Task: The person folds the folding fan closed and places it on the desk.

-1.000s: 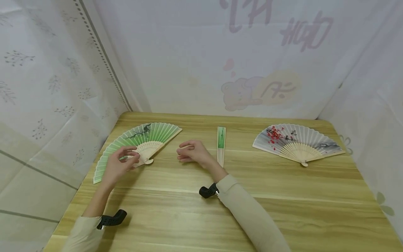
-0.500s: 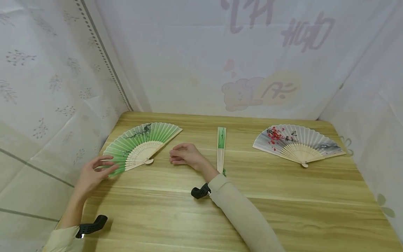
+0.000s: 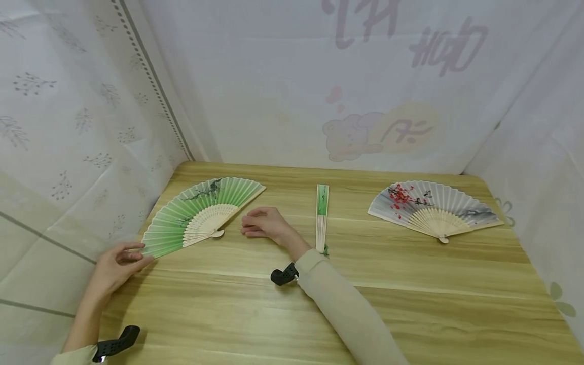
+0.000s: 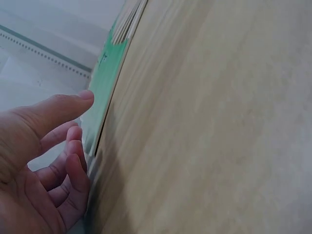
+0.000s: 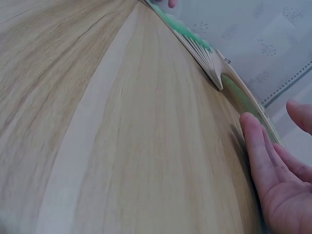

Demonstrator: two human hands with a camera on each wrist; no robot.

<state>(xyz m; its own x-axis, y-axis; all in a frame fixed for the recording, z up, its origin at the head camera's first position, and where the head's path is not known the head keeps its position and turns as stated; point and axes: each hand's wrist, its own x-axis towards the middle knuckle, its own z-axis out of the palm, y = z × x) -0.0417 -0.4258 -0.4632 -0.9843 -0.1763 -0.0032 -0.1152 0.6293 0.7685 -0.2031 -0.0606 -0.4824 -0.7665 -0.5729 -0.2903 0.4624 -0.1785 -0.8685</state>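
A spread green folding fan (image 3: 166,230), with pale ribs and a dark branch print, lies on the table at the left. At its left corner is my left hand (image 3: 114,268), index fingertip and thumb right by the fan's edge. In the left wrist view the thumb (image 4: 63,109) overlaps the green fan leaf (image 4: 105,80), and a gap shows between thumb and fingers. My right hand (image 3: 269,224) hovers right of this fan's pivot with loosely bent fingers and nothing in them; its fingers (image 5: 261,151) show in the right wrist view.
A closed green fan (image 3: 322,213) with a green tassel lies upright in the middle of the table (image 3: 410,304), beyond the right wrist. Farther right rests a spread grey fan (image 3: 433,208) with red blossoms. Fabric-covered walls (image 3: 255,91) border the table's back and sides.
My left hand has moved left and nearer, from over the green fan's ribs to its left corner. My right hand has shifted slightly left. The fans have stayed where they were.
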